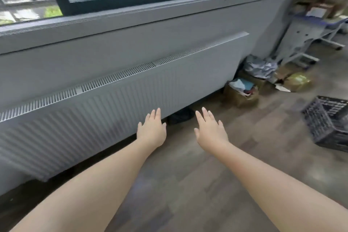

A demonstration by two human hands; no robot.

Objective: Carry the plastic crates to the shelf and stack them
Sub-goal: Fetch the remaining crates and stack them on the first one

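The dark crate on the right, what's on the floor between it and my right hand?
Nothing: in the head view, only bare wood-look floor lies between the right hand and the dark crate.

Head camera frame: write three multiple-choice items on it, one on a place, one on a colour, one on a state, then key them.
1. Where is the plastic crate?
A. on the floor at the right edge
B. on the window sill
C. in the hands

2. What colour is that crate?
A. red
B. dark, near black
C. yellow

3. How are the left hand and right hand?
A. gripping the crate
B. clenched in fists
C. open, holding nothing

Key: 1 A, it sits on the wood floor; 2 B, its lattice walls look dark; 3 C, fingers are straight above the floor.
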